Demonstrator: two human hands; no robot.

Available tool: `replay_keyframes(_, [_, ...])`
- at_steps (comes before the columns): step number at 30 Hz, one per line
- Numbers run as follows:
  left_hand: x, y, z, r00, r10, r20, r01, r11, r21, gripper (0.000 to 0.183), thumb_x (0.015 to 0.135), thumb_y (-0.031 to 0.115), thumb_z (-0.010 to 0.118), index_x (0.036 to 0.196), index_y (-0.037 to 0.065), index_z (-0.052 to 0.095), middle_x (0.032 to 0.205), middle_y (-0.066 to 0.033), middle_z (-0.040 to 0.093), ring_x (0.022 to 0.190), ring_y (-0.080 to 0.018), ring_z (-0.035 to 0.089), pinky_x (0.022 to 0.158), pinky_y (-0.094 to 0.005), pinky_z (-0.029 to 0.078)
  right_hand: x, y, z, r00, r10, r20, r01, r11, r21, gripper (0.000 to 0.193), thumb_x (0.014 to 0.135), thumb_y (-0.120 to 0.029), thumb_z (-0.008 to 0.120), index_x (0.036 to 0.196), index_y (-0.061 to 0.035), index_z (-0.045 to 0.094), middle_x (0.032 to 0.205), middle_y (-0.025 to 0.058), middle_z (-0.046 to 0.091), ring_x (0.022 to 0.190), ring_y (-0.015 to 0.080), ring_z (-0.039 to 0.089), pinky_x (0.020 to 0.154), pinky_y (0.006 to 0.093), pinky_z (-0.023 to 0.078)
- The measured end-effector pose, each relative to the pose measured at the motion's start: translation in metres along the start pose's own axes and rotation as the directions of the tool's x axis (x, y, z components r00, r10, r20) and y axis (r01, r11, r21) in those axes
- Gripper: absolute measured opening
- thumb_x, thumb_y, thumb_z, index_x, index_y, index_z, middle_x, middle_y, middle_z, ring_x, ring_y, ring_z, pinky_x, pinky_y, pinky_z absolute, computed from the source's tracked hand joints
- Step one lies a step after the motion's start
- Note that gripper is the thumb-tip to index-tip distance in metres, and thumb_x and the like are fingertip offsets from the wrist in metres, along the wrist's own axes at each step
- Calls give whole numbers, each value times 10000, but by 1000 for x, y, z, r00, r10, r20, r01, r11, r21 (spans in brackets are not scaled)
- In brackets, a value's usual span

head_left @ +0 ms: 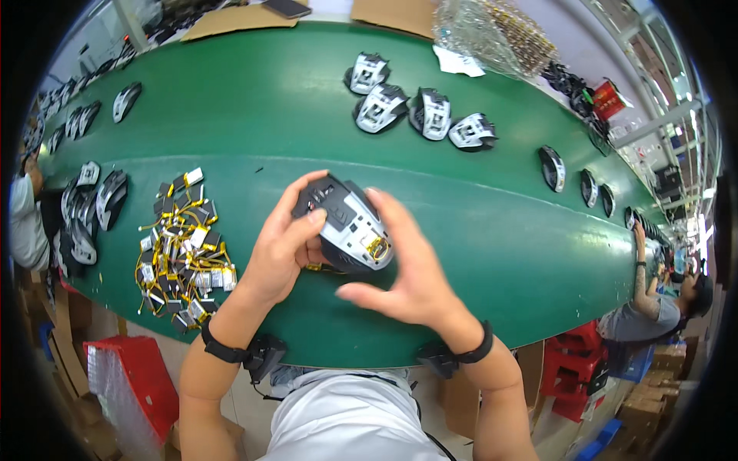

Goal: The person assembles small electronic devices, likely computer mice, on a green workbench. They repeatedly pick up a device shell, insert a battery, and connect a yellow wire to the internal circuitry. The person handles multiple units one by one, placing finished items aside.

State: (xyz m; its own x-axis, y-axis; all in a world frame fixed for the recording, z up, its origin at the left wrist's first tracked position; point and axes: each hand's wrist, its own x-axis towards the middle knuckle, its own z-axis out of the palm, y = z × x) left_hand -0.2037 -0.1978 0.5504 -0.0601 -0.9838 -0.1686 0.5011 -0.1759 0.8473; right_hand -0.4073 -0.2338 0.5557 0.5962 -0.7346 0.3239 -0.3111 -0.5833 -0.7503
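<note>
Green workbench (492,300) on every side, with a pile of wired pouch batteries (197,237) at left and spare mouse shells (382,109) on the far side. Holds a half-assembled mouse shell (350,223) near the middle, gripped along its left side by the left hand (278,250). Reaches to its right edge with an open right hand (415,276), contact impossible to tell. Apparently mid-way through positioning or checking. Calls, probably, for steady left support and careful right-finger placement, clear of the yellow-taped component (376,247).
</note>
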Motion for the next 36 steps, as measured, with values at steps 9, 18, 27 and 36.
replay_keyframes(9, [-9, 7, 11, 985, -88, 150, 60, 982, 180, 685, 976, 257, 538, 1531, 58, 189, 1243, -272, 598, 966, -322, 708, 800, -350, 592, 15, 111, -104, 752, 236, -615, -370, 924, -97, 729, 825, -419, 762, 1308, 73, 523, 1140, 257, 663, 1035, 364, 661, 906, 408, 508])
replay_keyframes(18, [-7, -2, 3, 989, -94, 118, 57, 958, 282, 378, 961, 176, 559, 1300, 25, 488, 1086, -173, 675, 880, -217, 698, 738, -280, 553, 46, 193, -164, 773, 121, -623, -577, 544, -609, 809, 837, -459, 687, 1461, -49, 375, 1389, 298, 461, 1103, 487, 576, 964, 560, 457])
replay_keyframes(27, [-1, 12, -12, 995, 102, -18, -96, 974, 208, 301, 955, 182, 562, 1213, 30, 533, 989, -132, 679, 827, -183, 687, 689, -270, 533, 89, 183, -124, 752, 467, -465, -658, 493, -569, 734, 797, -569, 679, 1412, -220, 482, 1294, 226, 564, 1149, 489, 556, 938, 558, 483])
replay_keyframes(36, [-2, 28, -29, 979, 151, -135, -145, 988, 49, 276, 949, 178, 571, 1178, 29, 534, 993, -122, 681, 844, -188, 693, 713, -270, 533, 71, 185, -124, 773, 285, -566, -613, 565, -553, 542, 801, -367, 681, 1270, -124, 560, 1216, 177, 631, 1063, 387, 637, 908, 484, 510])
